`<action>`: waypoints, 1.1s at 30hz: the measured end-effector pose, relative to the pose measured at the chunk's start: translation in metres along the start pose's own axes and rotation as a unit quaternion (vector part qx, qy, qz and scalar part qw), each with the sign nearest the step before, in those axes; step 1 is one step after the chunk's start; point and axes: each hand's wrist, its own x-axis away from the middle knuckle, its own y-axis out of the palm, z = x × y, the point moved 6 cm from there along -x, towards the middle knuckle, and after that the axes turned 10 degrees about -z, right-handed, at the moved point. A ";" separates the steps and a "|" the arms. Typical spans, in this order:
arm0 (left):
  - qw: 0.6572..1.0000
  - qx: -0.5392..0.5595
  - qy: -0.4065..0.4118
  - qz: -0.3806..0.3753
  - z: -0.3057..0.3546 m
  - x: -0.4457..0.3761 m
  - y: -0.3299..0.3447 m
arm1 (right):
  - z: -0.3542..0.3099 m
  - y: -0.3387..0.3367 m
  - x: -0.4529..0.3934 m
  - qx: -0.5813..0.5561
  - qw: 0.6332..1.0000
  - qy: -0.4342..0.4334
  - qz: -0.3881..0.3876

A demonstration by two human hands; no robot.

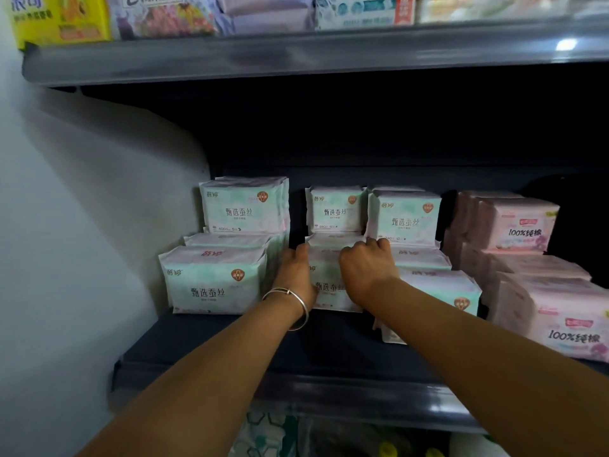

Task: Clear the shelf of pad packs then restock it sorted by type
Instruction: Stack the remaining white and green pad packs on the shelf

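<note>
While both hands clasp it, green pad pack between left grip, right grip, on shelf.

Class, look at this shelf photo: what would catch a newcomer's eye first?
Two hands, the left hand with a silver bangle and the right hand, grip a mint-green pad pack at mid-shelf. Matching green packs stand stacked on either side. A stack of pale pink pad packs fills the right end.
</note>
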 end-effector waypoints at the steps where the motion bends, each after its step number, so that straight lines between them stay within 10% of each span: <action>1: 1.000 0.000 0.005 -0.002 0.001 -0.002 0.001 | 0.000 -0.001 -0.002 -0.002 1.000 0.002 -0.003; 33: 0.979 -0.179 0.090 -0.017 0.072 0.032 0.003 | 0.076 0.000 0.052 -0.196 0.969 -0.033 -0.144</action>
